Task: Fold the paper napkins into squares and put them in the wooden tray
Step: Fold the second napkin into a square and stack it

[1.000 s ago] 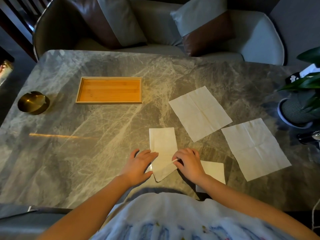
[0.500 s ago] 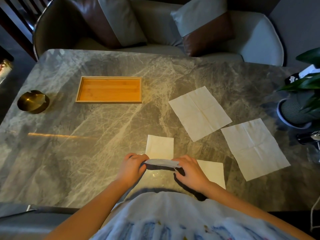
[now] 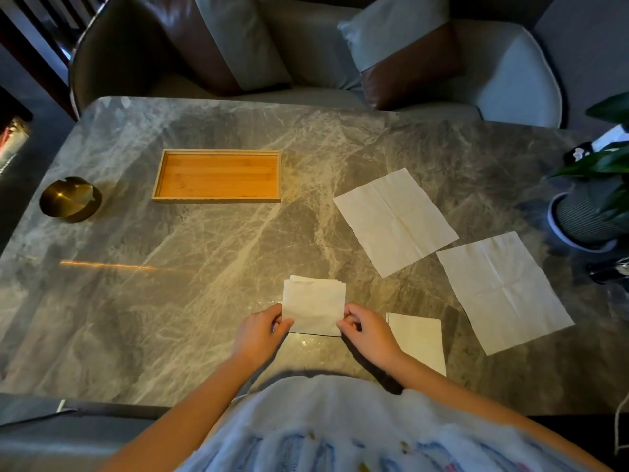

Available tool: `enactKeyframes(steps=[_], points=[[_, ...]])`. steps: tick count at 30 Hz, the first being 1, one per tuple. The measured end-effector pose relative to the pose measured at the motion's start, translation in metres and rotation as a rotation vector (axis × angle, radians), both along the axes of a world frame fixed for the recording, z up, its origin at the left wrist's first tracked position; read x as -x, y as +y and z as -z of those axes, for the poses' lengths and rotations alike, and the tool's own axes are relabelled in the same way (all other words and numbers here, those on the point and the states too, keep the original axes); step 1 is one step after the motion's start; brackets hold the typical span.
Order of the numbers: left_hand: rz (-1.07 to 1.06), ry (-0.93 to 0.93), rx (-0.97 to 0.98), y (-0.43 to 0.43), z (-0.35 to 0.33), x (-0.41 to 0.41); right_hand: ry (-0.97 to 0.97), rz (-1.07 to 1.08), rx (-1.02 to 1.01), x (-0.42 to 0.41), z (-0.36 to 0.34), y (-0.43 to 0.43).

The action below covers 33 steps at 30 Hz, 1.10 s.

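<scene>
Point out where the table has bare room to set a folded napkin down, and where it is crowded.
Bare marble runs from the wooden tray and brass bowl down to the near edge, left of the left hand. The right side is crowded: two open napkins, a folded one and the plant pot. The tray holds nothing.

The table (image 3: 170, 284) is showing polished grey veined marble, glossy enough to reflect light. The tray (image 3: 216, 199) is looking like smooth matt wood. The napkins (image 3: 394, 221) are lying as thin, creased matt paper. The ashtray (image 3: 70, 198) is gleaming like brushed brass metal.
</scene>
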State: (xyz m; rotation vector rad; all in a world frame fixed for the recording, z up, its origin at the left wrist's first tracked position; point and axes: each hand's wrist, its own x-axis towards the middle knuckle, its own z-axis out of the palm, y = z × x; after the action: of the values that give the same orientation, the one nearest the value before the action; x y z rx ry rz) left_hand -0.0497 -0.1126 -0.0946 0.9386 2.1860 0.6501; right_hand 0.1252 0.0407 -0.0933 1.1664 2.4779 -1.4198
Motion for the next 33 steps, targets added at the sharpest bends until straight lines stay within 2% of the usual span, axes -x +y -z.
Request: enactKeyframes(steps=[4,23,26,29,31,33], points=[[-0.036,-0.041,0.017,0.001,0.002,0.000,0.005,0.029,0.027,0.004,0.000,0.000],[-0.077,0.002,0.061,0.005,0.011,0.003,-0.130,0.132,-0.029,0.010,0.005,-0.006],[-0.097,0.038,0.026,0.002,0.009,0.002,-0.109,0.152,-0.112,0.007,0.004,-0.004],[-0.031,0.198,-0.108,0.000,0.004,0.003,-0.045,-0.002,-0.349,0.007,0.000,-0.002],[0.134,0.368,-0.150,0.004,0.002,0.004,-0.029,-0.179,-0.474,0.013,-0.004,-0.002],[0.318,0.470,-0.089,0.011,0.001,0.001,-0.073,-0.347,-0.529,0.020,-0.004,-0.005]])
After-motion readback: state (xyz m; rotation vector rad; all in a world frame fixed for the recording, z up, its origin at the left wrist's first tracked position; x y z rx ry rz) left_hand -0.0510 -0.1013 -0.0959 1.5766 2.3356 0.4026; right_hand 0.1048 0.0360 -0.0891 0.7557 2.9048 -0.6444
